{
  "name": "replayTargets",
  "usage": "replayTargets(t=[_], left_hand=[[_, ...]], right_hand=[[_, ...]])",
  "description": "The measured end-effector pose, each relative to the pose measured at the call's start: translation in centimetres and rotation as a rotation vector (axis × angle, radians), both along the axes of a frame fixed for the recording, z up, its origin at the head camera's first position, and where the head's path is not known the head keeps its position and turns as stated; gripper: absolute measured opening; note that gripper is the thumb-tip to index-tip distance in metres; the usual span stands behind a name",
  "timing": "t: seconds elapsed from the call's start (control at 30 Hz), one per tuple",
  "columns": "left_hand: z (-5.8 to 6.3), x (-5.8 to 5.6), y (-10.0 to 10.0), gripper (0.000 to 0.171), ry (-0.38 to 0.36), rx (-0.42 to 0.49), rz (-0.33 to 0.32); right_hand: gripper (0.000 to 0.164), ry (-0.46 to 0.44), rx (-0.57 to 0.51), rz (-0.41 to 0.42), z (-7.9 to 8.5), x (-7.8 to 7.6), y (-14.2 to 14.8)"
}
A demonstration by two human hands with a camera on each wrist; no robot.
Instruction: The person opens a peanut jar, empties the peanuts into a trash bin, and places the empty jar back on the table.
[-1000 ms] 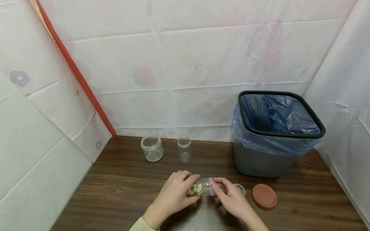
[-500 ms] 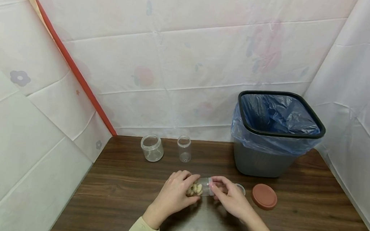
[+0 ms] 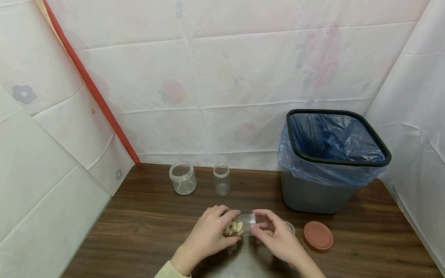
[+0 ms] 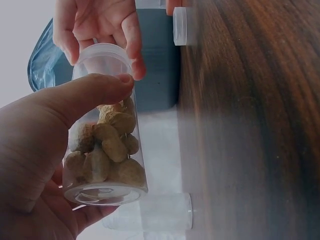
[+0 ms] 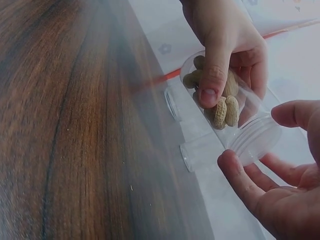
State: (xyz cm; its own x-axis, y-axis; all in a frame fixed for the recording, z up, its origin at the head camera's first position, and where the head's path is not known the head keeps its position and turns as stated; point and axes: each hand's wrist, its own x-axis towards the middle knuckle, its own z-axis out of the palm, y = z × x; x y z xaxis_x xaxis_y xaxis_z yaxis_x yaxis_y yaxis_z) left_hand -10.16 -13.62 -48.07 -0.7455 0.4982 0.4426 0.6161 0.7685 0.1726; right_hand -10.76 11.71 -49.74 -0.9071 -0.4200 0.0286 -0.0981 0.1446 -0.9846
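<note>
My left hand (image 3: 211, 230) grips a clear plastic jar (image 4: 102, 150) by its body, held sideways over the table. Several unshelled peanuts (image 4: 110, 140) lie at its bottom end. On the jar's other end sits a clear lid (image 5: 257, 140). My right hand (image 3: 277, 237) holds the lid's edge between thumb and fingertips, its palm turned toward the lid. Behind my right hand, a second clear lid (image 3: 289, 227) is partly hidden. To its right a reddish-brown round lid (image 3: 318, 237) lies on the wooden table (image 3: 374, 260).
At the back left stand a wide clear jar (image 3: 182, 181) and a narrower clear jar (image 3: 222, 182), both without lids. A grey bin (image 3: 316, 194) lined with a blue bag rises at the back right. White printed sheets (image 3: 227, 78) hang behind the table.
The fingers of my right hand have turned around the lid and spread slightly wider. My left hand and the jar have stayed in nearly the same place.
</note>
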Motion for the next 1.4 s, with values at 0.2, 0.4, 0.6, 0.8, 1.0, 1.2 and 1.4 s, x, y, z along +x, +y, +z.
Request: replayTargets(t=[0.2,0.4,0.6,0.8,1.0,1.2,1.4], left_hand=[[0.05,0.0,-0.03,0.067,-0.004,0.008,0.0],[0.13,0.02,-0.01,0.067,-0.006,0.008,0.001],[0.11,0.0,0.02,0.067,-0.008,0.008,-0.001],[0.06,0.02,-0.01,0.068,-0.016,0.007,-0.001],[0.09,0.04,-0.02,0.068,-0.015,-0.001,0.001],[0.1,0.02,-0.01,0.068,-0.016,0.005,-0.001],[0.11,0.0,-0.01,0.067,-0.008,0.004,0.003]], right_hand=[[0.05,0.049,-0.036,0.017,0.03,0.08,0.13],[0.051,0.067,-0.057,0.035,0.05,0.03,0.32],[0.052,0.083,-0.082,0.047,0.08,0.12,0.41],[0.052,0.11,-0.062,0.042,0.05,0.04,0.45],[0.051,0.152,-0.038,0.037,0.03,-0.03,0.5],[0.05,0.194,0.003,0.023,0.03,-0.03,0.56],[0.05,0.171,0.05,-0.02,-0.11,-0.15,0.49]])
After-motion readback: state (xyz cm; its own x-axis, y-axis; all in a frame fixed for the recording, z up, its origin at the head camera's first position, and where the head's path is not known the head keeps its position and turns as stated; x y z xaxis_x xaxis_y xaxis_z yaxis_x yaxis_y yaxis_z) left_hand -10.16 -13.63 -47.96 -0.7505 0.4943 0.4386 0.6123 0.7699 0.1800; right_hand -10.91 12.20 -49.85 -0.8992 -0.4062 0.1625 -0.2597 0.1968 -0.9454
